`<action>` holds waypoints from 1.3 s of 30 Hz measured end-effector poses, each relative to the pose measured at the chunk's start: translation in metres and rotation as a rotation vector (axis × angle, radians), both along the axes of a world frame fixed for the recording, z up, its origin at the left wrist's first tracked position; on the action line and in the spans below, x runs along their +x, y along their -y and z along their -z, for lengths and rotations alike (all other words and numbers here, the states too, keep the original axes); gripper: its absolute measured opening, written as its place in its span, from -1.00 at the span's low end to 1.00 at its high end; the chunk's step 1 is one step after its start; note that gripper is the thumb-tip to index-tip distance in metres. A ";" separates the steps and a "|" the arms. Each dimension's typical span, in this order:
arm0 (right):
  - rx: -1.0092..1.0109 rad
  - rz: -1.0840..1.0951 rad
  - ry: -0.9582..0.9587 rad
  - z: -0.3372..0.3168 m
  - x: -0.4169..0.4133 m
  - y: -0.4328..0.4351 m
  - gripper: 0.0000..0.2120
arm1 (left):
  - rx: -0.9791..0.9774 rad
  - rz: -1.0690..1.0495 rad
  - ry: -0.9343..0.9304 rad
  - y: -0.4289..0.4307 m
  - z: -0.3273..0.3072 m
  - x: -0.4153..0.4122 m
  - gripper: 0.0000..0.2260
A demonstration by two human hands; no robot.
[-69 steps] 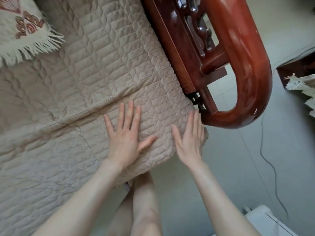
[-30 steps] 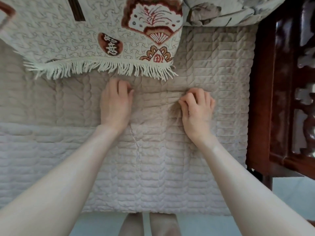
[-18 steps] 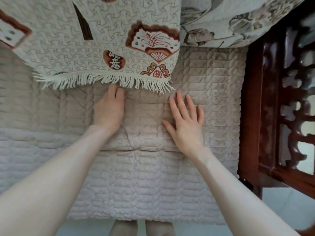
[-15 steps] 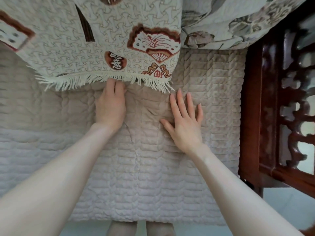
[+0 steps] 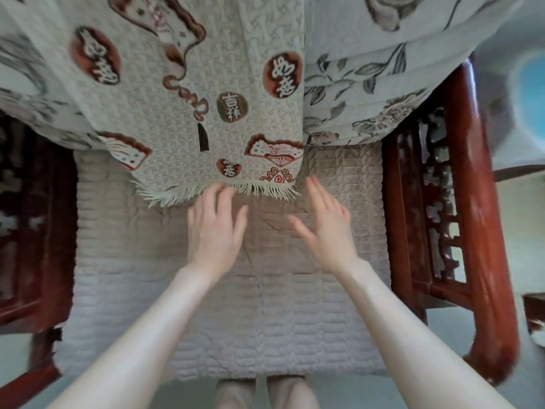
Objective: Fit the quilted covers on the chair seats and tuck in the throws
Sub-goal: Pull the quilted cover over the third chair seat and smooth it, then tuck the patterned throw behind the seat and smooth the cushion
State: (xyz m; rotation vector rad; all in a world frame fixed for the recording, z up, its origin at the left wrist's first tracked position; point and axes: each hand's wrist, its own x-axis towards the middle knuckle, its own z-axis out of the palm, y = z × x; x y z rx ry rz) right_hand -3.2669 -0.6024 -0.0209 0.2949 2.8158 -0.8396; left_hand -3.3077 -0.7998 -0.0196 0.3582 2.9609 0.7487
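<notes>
The beige quilted cover [image 5: 265, 320] lies flat over the chair seat and fills the span between the two armrests. Its front edge hangs over the seat's front, and a few creases show in the middle, between the hands. Over the chair back hangs a cream woven throw [image 5: 182, 113], whose fringe [image 5: 177, 194] rests on the rear part of the cover. The throw carries rust-brown fan shapes and round medallions with white Chinese characters: one [image 5: 232, 107] reads 吉祥, and a larger one [image 5: 283, 75] reads 如意. Beneath it, to the right, lies a pale floral throw [image 5: 368, 93] with grey leaves.

The left hand [image 5: 215, 231] is spread palm-down over the cover, fingers straight and holding nothing, its fingertips reaching the fringe. The right hand [image 5: 327, 228] is likewise spread just beside the throw's corner, thumb out. Blur hides whether either palm presses the fabric.

Carved red-brown wooden armrests stand on the right [image 5: 477, 231] and left [image 5: 29, 231]. The person's legs [image 5: 236, 394] show below the seat's front edge.
</notes>
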 end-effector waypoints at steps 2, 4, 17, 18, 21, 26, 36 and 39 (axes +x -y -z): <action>-0.041 0.046 -0.041 -0.033 -0.010 0.001 -0.30 | 0.055 -0.006 -0.028 0.002 -0.032 -0.011 -0.60; -0.074 0.087 -0.081 -0.062 -0.018 0.004 -0.29 | 0.107 -0.003 -0.034 0.003 -0.059 -0.018 -0.58; -0.196 0.201 -0.283 -0.211 -0.091 0.015 -0.39 | 0.262 0.034 -0.302 0.006 -0.212 -0.118 -0.52; -0.201 0.199 -0.293 -0.224 -0.102 0.016 -0.39 | 0.269 0.038 -0.316 0.006 -0.223 -0.131 -0.52; -0.244 0.226 -0.290 -0.248 -0.130 0.016 -0.40 | 0.269 0.049 -0.332 0.005 -0.242 -0.156 -0.50; -0.329 0.264 -0.283 -0.282 -0.173 0.020 -0.42 | 0.174 0.110 -0.295 0.001 -0.270 -0.202 -0.49; -0.467 0.378 -0.232 -0.303 -0.235 0.021 -0.37 | -0.256 0.181 -0.089 -0.010 -0.291 -0.284 0.08; -0.506 0.404 -0.162 -0.304 -0.243 0.019 -0.43 | -0.220 0.133 -0.038 -0.008 -0.291 -0.279 0.12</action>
